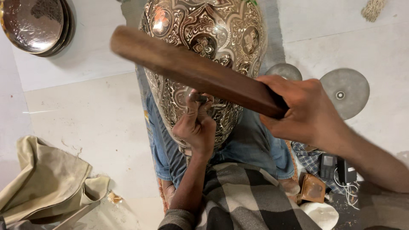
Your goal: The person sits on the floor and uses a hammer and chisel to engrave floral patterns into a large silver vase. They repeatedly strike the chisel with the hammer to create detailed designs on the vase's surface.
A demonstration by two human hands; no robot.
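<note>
Engraving posture at ornate metal vase

Vase [204,38], large and silver-coloured with floral relief, is lying across the person's lap on the jeans [255,149], so the legs are cradling it against rolling. Left hand [197,123] is resting on the vase wall, fingers [191,108] pinching a small metal punch [199,98] tip-down onto the pattern; the heel of the hand is bracing for accuracy. Right hand [304,108] is wrapping its fingers fully around one end of a long wooden striker [191,70], raised above the punch and blurred. Stacked metal plates [36,23] are sitting on the floor [93,123], well apart.
</note>
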